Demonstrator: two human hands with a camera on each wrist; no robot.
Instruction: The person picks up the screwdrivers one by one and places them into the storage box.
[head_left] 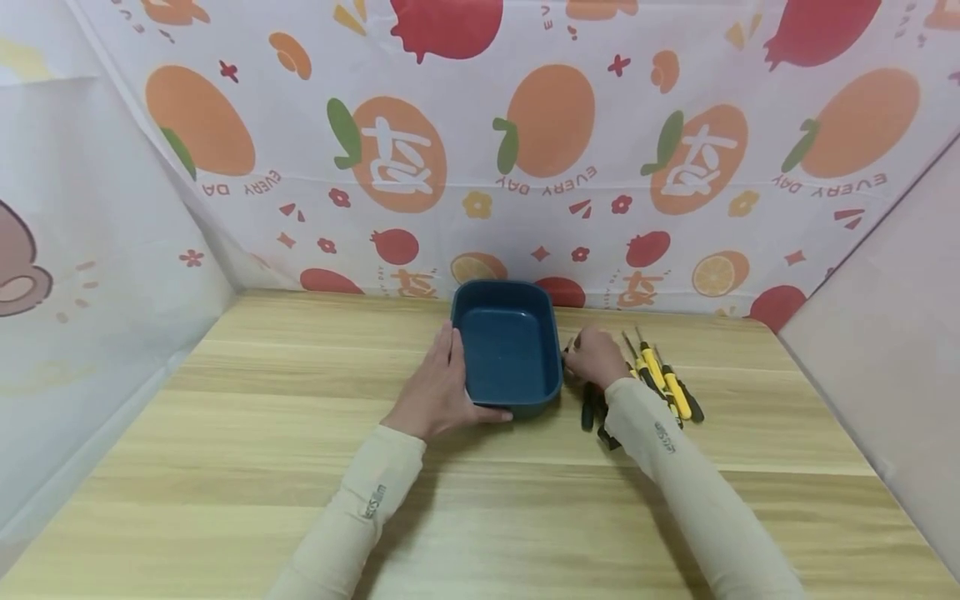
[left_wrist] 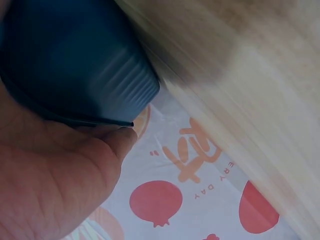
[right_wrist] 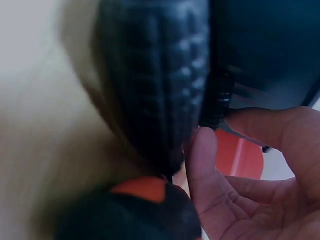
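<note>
A dark blue plastic bin (head_left: pixel 502 354) stands near the back edge of the wooden table, with nothing inside it. My left hand (head_left: pixel 442 387) rests on its near left corner, fingers straight along the left wall and thumb stretched across the front; the left wrist view has the fingertips (left_wrist: pixel 125 140) at the rim. Beside the bin's right wall, my right hand (head_left: pixel 596 357) pinches a small screwdriver with a black ribbed handle (right_wrist: pixel 220 100) between thumb and fingers. A thicker black ribbed handle (right_wrist: pixel 155 75) lies close by in the right wrist view. The right forearm partly covers the tools.
Several screwdrivers with yellow and black handles (head_left: pixel 678 396) lie in a bunch right of the right hand. Dark-handled tools (head_left: pixel 588 407) lie below that hand, beside the sleeve. A fruit-print cloth (head_left: pixel 480 175) hangs behind the table (head_left: pixel 300 467).
</note>
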